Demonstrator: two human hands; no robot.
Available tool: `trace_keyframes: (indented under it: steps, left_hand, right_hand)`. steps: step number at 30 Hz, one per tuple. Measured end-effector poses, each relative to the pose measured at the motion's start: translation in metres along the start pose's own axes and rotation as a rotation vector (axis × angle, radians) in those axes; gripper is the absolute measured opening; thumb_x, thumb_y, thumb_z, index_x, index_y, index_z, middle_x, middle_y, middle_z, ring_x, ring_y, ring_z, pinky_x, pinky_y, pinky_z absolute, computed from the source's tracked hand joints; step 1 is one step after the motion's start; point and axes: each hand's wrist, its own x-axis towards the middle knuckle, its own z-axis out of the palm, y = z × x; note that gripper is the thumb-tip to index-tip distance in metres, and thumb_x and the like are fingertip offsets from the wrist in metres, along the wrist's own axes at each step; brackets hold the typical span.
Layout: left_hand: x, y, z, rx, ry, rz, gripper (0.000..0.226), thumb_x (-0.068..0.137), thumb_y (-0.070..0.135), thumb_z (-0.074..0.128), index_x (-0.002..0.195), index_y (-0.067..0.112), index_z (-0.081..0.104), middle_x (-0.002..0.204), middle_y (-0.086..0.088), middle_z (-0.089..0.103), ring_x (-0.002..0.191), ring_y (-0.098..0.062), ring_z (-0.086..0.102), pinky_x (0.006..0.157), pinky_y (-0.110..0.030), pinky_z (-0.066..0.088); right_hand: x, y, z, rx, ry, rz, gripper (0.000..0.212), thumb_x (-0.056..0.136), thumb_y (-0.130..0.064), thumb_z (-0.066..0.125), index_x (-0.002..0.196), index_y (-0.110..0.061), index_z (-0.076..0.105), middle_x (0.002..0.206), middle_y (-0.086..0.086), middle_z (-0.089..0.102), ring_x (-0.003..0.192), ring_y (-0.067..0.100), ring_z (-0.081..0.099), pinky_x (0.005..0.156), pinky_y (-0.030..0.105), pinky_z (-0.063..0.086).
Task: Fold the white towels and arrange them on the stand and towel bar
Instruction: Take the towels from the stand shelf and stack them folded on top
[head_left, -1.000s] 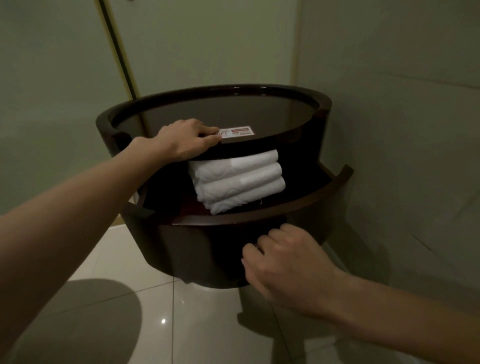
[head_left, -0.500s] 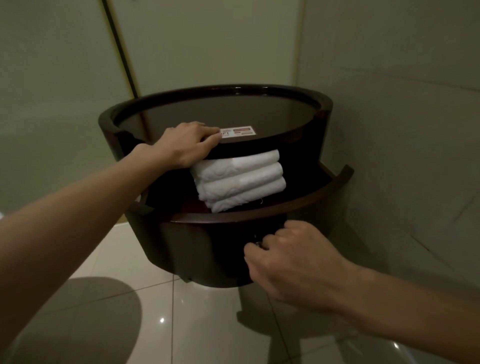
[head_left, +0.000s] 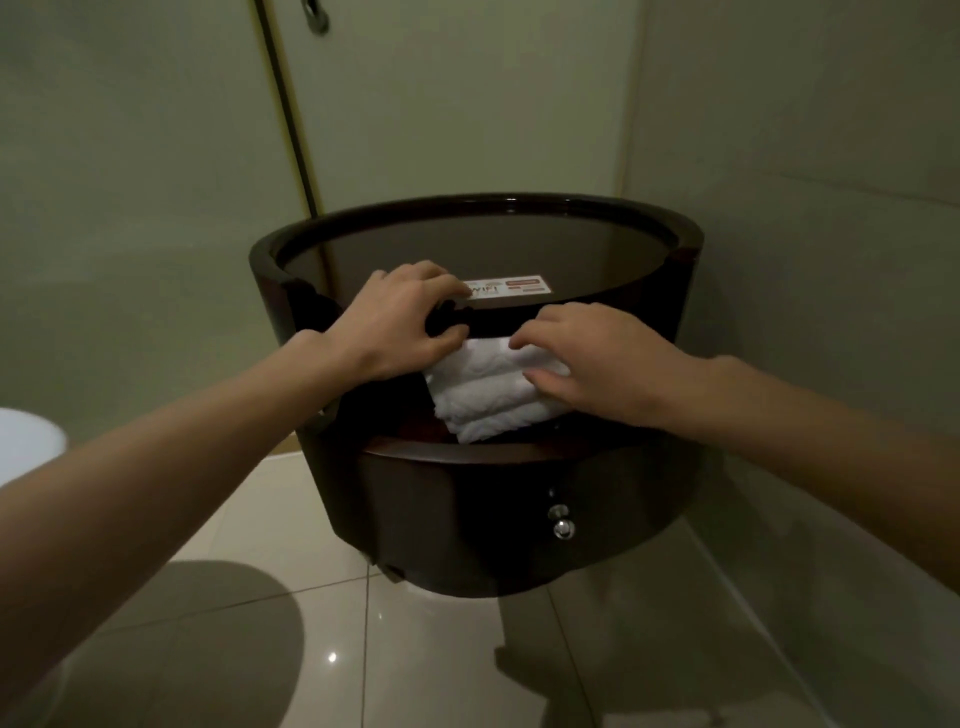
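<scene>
While the left hand (head_left: 400, 325) closes its grip over the front edge of the stand (head_left: 467, 525), the white towels (head_left: 483, 400) lie stacked on its shelf (head_left: 410, 448), where the right hand (head_left: 597, 366) pinches the top one. I judge this the arranging step; next, the stack needs gentle squaring.

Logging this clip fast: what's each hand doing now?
Left hand: grips the stand's top rim.
Right hand: on the towels; grip cannot be told.
</scene>
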Motion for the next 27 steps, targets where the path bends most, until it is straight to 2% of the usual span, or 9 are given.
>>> trace_keyframes:
  steps: [2, 4, 7, 9, 12, 18, 22, 24, 27]
  left_hand:
    - [-0.004, 0.002, 0.001, 0.024, -0.010, 0.030, 0.048, 0.080, 0.043, 0.061, 0.122, 0.022, 0.056, 0.126, -0.006, 0.056, 0.110, -0.026, 0.055, 0.092, -0.047, 0.046]
    - [-0.007, 0.004, 0.001, 0.035, -0.022, 0.050, 0.052, 0.078, 0.047, 0.063, 0.123, 0.023, 0.052, 0.129, -0.005, 0.053, 0.113, -0.024, 0.053, 0.093, -0.046, 0.046]
    - [-0.013, 0.004, 0.003, 0.051, -0.017, 0.089, 0.047, 0.075, 0.051, 0.063, 0.113, 0.025, 0.052, 0.132, -0.005, 0.049, 0.115, -0.026, 0.051, 0.092, -0.044, 0.044]
    - [-0.015, 0.005, 0.007, 0.135, -0.036, 0.107, 0.046, 0.074, 0.055, 0.065, 0.109, 0.027, 0.057, 0.136, -0.006, 0.046, 0.123, -0.027, 0.045, 0.096, -0.043, 0.040]
    - [-0.015, 0.008, 0.012, 0.258, -0.048, 0.116, 0.054, 0.073, 0.056, 0.067, 0.116, 0.026, 0.059, 0.141, -0.009, 0.041, 0.129, -0.028, 0.038, 0.100, -0.044, 0.034]
    - [-0.011, 0.019, 0.015, 0.393, -0.080, 0.085, 0.045, 0.077, 0.039, 0.068, 0.115, 0.017, 0.060, 0.150, -0.013, 0.028, 0.135, -0.031, 0.028, 0.105, -0.044, 0.026]
    - [-0.008, 0.026, 0.010, 0.400, -0.108, 0.097, 0.043, 0.074, 0.035, 0.069, 0.112, 0.015, 0.064, 0.153, -0.014, 0.023, 0.138, -0.030, 0.023, 0.107, -0.044, 0.023]
    - [-0.010, 0.024, 0.007, 0.374, -0.105, 0.105, 0.040, 0.075, 0.036, 0.069, 0.110, 0.017, 0.065, 0.154, -0.012, 0.023, 0.138, -0.028, 0.022, 0.108, -0.045, 0.022]
    - [-0.017, 0.022, 0.004, 0.279, -0.065, 0.120, 0.032, 0.075, 0.035, 0.069, 0.102, 0.017, 0.068, 0.149, -0.009, 0.031, 0.135, -0.026, 0.027, 0.107, -0.043, 0.022]
  right_hand:
    - [0.010, 0.012, 0.006, -0.031, -0.133, 0.051, 0.036, 0.091, -0.033, 0.056, 0.126, -0.024, 0.056, 0.114, 0.002, 0.058, 0.100, 0.022, 0.058, 0.082, 0.040, 0.050]
    - [0.016, 0.018, 0.011, -0.100, -0.168, 0.055, 0.032, 0.091, -0.031, 0.053, 0.122, -0.023, 0.057, 0.110, 0.003, 0.055, 0.097, 0.022, 0.057, 0.078, 0.040, 0.050]
    - [0.021, 0.018, 0.020, -0.233, -0.096, 0.013, 0.022, 0.093, -0.027, 0.047, 0.108, -0.017, 0.060, 0.102, 0.004, 0.057, 0.089, 0.024, 0.058, 0.069, 0.038, 0.048]
    - [0.024, 0.016, 0.025, -0.307, -0.057, -0.035, 0.017, 0.093, -0.026, 0.045, 0.097, -0.015, 0.058, 0.097, 0.005, 0.058, 0.085, 0.025, 0.059, 0.062, 0.035, 0.040]
    - [0.030, 0.014, 0.029, -0.364, -0.034, -0.068, 0.015, 0.093, -0.023, 0.045, 0.090, -0.014, 0.057, 0.093, 0.005, 0.060, 0.082, 0.026, 0.060, 0.058, 0.032, 0.033]
    - [0.037, 0.009, 0.035, -0.416, -0.037, -0.096, 0.009, 0.092, -0.016, 0.050, 0.089, -0.012, 0.058, 0.093, 0.007, 0.064, 0.082, 0.028, 0.063, 0.057, 0.034, 0.032]
    - [0.034, 0.009, 0.032, -0.390, -0.016, -0.102, 0.015, 0.094, -0.025, 0.048, 0.096, -0.012, 0.056, 0.099, 0.006, 0.062, 0.088, 0.027, 0.062, 0.059, 0.033, 0.033]
    - [0.028, 0.010, 0.029, -0.379, 0.006, -0.095, 0.021, 0.094, -0.032, 0.049, 0.100, -0.013, 0.055, 0.101, 0.006, 0.061, 0.090, 0.027, 0.061, 0.061, 0.033, 0.033]
    - [0.019, 0.013, 0.021, -0.380, 0.047, -0.108, 0.021, 0.090, -0.030, 0.054, 0.100, -0.011, 0.056, 0.098, 0.009, 0.060, 0.086, 0.028, 0.058, 0.061, 0.034, 0.033]
